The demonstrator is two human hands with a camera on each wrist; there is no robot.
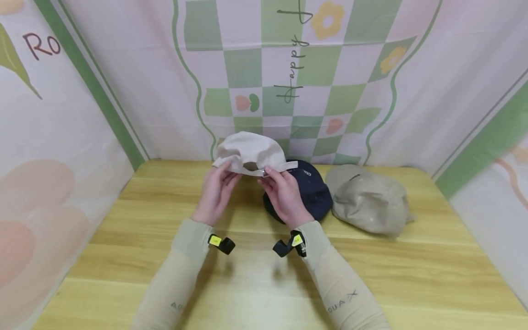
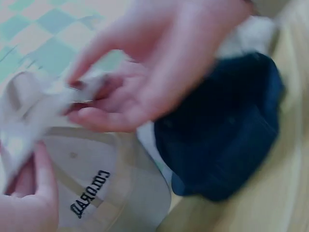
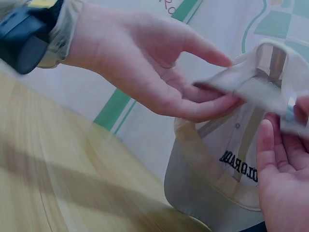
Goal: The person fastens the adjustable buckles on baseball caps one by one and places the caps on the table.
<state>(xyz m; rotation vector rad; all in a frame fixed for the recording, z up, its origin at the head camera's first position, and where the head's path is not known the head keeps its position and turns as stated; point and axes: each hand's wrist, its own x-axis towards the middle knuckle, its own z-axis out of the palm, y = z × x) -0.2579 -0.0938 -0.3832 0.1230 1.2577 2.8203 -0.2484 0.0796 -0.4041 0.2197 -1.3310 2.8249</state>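
A white baseball cap is held up near the table's back, its rear opening and strap facing me. My left hand pinches the left side of its back band between thumb and fingers. On the other side, my right hand pinches the strap at a small metal buckle. The loose strap end sticks out to the right past those fingers. Dark lettering shows on the cap's inside in the right wrist view. Behind my right hand lies a navy cap, partly hidden by it.
A beige cap lies right of the navy one on the wooden table. A patterned cloth hangs behind the table, with more cloth at both sides. Black straps with yellow tags circle both wrists.
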